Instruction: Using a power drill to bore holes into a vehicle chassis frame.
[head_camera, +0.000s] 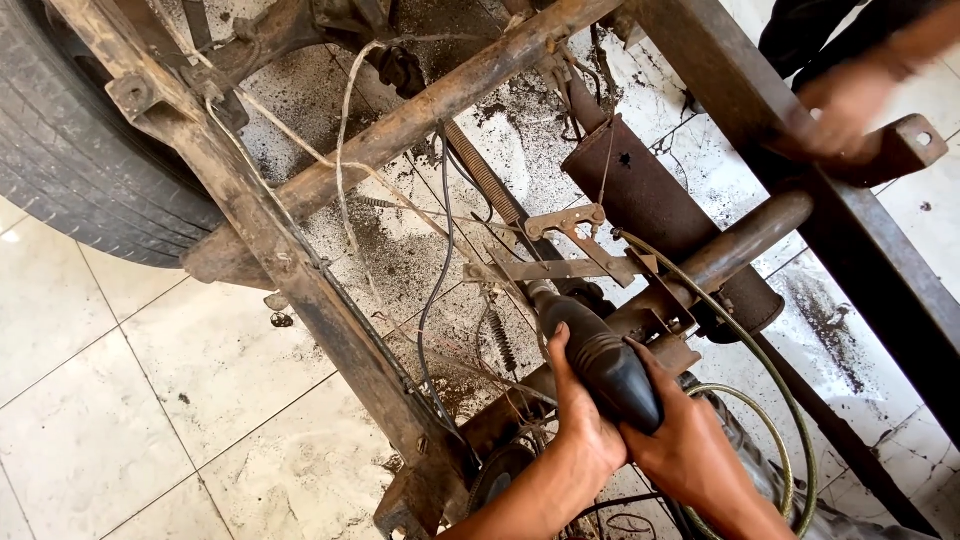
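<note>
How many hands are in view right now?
3. The left hand and right hand grip the black rubber boot at bottom centre; another person's blurred hand rests on the frame rail, top right.

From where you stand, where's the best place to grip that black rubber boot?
Probably at the ribbed boot's fat near end, from both sides, as the left hand and right hand do now. It tapers toward the frame, so the narrow end likely gives less hold.

Your left hand (582, 415) and right hand (680, 440) come up from the bottom edge, forearms bare and close together. Both are curled in a firm grip, thumbs up, knuckles nearly touching, wrists angled toward each other.
</note>
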